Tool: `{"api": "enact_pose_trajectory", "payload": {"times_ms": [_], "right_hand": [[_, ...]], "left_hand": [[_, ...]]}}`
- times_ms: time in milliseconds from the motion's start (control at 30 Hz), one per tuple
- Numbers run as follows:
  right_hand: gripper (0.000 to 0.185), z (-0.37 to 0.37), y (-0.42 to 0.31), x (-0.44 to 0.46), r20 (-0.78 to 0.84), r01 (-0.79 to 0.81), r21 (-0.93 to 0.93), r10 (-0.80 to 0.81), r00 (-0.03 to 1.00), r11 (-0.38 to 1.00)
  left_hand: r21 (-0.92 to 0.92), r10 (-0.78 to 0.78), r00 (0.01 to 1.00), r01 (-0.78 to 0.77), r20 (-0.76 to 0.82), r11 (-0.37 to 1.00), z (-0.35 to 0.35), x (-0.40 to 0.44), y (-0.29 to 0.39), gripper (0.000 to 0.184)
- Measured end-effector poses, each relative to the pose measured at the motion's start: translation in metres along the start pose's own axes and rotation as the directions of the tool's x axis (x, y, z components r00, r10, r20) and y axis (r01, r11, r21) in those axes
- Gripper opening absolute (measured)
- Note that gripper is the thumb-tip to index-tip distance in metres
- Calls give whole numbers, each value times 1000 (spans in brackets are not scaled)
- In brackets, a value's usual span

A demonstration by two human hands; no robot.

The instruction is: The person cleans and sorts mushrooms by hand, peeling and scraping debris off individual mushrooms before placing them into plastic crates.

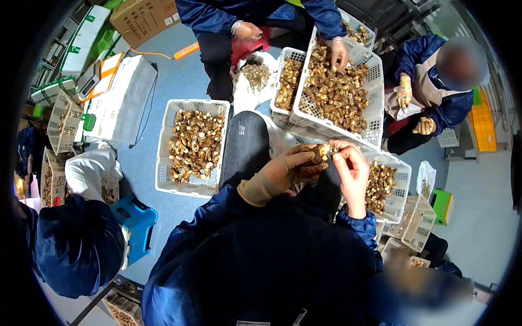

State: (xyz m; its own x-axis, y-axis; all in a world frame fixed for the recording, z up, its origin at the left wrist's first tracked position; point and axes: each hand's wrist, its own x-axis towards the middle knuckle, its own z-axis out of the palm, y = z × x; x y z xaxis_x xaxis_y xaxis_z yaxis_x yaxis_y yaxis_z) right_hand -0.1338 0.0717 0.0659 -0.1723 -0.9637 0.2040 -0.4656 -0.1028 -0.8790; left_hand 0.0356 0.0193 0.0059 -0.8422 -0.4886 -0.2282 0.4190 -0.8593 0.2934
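Observation:
Brown mushrooms (311, 167) with pale stems are held in front of my lap by my gloved left hand (272, 175), its fingers wrapped round them. My bare right hand (352, 173) pinches the pale end of one mushroom between thumb and fingers. Left of my knee, a white crate (162, 157) holds many mushrooms. To the right of my hands is another white crate (402, 187) of mushrooms, partly hidden by my right hand and sleeve.
A large white crate (374, 92) of mushrooms stands ahead, beside a smaller one (278, 103). A co-worker's hand (340, 54) reaches into the large crate. Another co-worker sits at the right. A blue stool (140, 225) and a co-worker are at left.

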Motion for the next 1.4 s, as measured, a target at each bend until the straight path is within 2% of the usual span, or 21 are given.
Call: {"api": "enact_pose_trajectory", "payload": {"times_ms": [67, 167, 200, 300, 333, 467, 567, 600, 667, 800, 833, 867, 900, 967, 1033, 1133, 1200, 1233, 1300, 1333, 1400], "right_hand": [[15, 6, 3, -1, -81, 149, -151, -162, 983, 977], [15, 2, 3, -10, -91, -38, -222, 18, 996, 974], [16, 4, 5, -13, -117, -139, -3, 137, 984, 990], [16, 7, 9, -11, -87, -141, 435, 197, 976, 889], [17, 8, 7, -11, -74, -134, 483, 192, 979, 865], [17, 7, 2, -10, -52, -24, 111, 30, 998, 994], [16, 8, 5, -11, -45, -181, 195, 194, 980, 964], [17, 9, 10, -10, -42, -188, 343, 215, 976, 920], [19, 11, 11, -8, -54, -151, 388, 186, 981, 909], [22, 11, 20, -8, -11, -117, 230, 123, 992, 966], [22, 9, 20, -9, -13, -181, 251, 190, 982, 951], [22, 9, 17, -9, -15, -243, 274, 257, 966, 931], [23, 11, 14, -7, -2, -267, 477, 305, 952, 837], [23, 12, 15, -5, -6, -241, 551, 292, 956, 799], [22, 12, 19, -6, 26, -167, 416, 172, 985, 894], [20, 8, 18, -5, 38, -107, 295, 101, 994, 949], [18, 5, 17, -4, 47, -91, 287, 80, 996, 954], [18, 4, 16, -3, 78, -76, 270, 57, 995, 960], [17, 1, 14, -1, 138, -44, 238, 11, 990, 970], [16, 0, 14, -1, 156, -16, 199, -15, 988, 980], [16, -3, 17, -3, 168, -77, 208, 42, 985, 975]], "left_hand": [[139, 70, 997, -64, -44, 988, 2, 2, -1, 33], [291, 120, 989, -91, -82, 952, 3, 2, -2, 35], [309, 121, 988, -87, -92, 947, 5, 0, -2, 35], [324, 145, 985, -107, -93, 940, 7, -2, -3, 36], [322, 156, 984, -120, -87, 939, 7, -3, -3, 36], [419, 307, 945, -236, -110, 877, 11, 0, -6, 36], [414, 343, 928, -257, -146, 873, 12, 1, -10, 34], [420, 344, 927, -255, -150, 871, 13, -1, -9, 35], [480, 371, 915, -257, -159, 839, 12, -2, -9, 36], [670, 514, 851, -320, -109, 670, 6, 1, -13, 38], [709, 555, 828, -346, -78, 615, 6, 2, -14, 39], [712, 563, 824, -355, -68, 606, 4, 2, -15, 40], [715, 571, 819, -364, -59, 596, 1, 3, -16, 41], [722, 587, 808, -380, -44, 577, -1, 3, -16, 44], [729, 600, 799, -394, -30, 561, 0, 2, -15, 47], [577, 488, 871, -372, -55, 727, 7, -3, -13, 52], [411, 378, 924, -367, 57, 834, -13, 2, -13, 54], [605, 328, 929, -361, 169, 710, -20, 2, -11, 52], [844, 213, 898, -437, 386, 312, -29, 0, -6, 50], [701, 82, 950, -280, 302, 656, -29, -5, -5, 47], [413, -35, 971, -69, 238, 908, -27, -6, -9, 42]]}}
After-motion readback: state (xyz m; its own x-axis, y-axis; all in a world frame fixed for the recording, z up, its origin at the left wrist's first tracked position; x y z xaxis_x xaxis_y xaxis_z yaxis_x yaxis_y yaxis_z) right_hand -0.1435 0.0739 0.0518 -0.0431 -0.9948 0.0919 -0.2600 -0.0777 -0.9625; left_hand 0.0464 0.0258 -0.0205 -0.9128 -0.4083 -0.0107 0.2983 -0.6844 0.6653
